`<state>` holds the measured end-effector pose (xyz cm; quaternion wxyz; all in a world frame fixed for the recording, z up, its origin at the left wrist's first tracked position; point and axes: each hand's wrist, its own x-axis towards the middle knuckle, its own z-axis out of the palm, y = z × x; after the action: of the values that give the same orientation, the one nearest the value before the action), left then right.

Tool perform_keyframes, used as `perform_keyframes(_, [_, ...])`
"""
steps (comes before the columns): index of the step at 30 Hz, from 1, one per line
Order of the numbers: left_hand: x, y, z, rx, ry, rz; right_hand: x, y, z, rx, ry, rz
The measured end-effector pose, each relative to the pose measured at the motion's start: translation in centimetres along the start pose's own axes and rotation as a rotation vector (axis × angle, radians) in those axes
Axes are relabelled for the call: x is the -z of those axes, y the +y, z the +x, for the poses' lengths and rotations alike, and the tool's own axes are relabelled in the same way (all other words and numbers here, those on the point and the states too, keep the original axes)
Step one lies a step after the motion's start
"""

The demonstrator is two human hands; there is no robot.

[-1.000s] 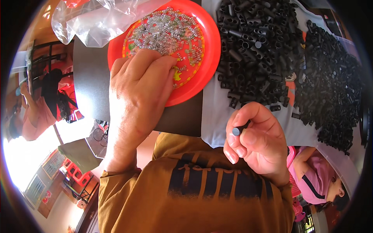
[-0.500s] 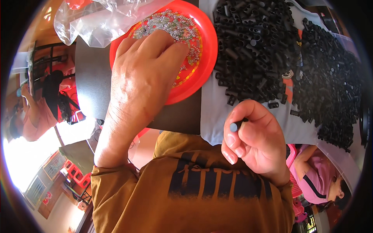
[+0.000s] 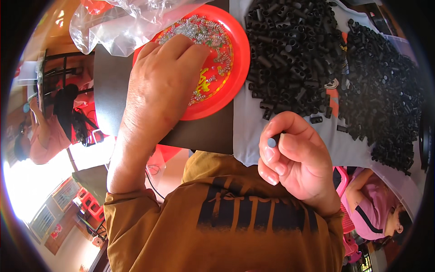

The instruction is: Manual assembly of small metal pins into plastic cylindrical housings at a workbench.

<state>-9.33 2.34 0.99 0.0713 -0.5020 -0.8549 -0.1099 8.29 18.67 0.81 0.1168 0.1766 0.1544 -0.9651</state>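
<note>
My left hand (image 3: pixel 161 88) reaches over a red plate (image 3: pixel 241 63), palm down. Its fingers curl close together, their tips hidden behind the hand among small metal springs (image 3: pixel 197 29); anything pinched there cannot be seen. Lower and to the right, my right hand (image 3: pixel 303 161) is raised with the palm side partly turned up. Thumb and index finger pinch a small black plastic cylinder (image 3: pixel 272 143), its flat round end showing greyish. Just beyond that hand lies a heap of black plastic tubes with holes (image 3: pixel 294 59).
Smaller black cylinders (image 3: pixel 385 90) form another heap farther right on a pale cloth (image 3: pixel 247 140). A clear plastic bag (image 3: pixel 115 29) overlaps the plate's far left edge. Dark tabletop (image 3: pixel 204 138) shows below the plate. One person in pink (image 3: pixel 369 204) is at the lower right, another person (image 3: pixel 43 140) at the left.
My left hand has drawn slightly left over the plate, uncovering more springs and a yellow pattern. My right hand keeps its pinch on the cylinder, nearly unmoved. The view has shifted a little.
</note>
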Motion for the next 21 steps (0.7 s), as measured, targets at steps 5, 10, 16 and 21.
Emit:
perform_keyframes(5, [0.4,-0.5,-1.2,0.072,-0.004,-0.087,0.2,0.1,0.3,-0.003,0.002,0.059])
perform_keyframes(10, [0.4,-0.1,-1.7,0.125,0.114,-0.099,0.1,0.2,0.6,-0.006,-0.04,0.085])
perform_keyframes(16, [-0.5,-0.4,0.1,-0.026,0.166,-0.061,0.2,0.7,1.2,0.041,-0.068,-0.01])
perform_keyframes(21, [-0.8,-0.4,1.3,-0.035,0.125,-0.003,0.3,0.7,1.2,0.084,-0.104,-0.061])
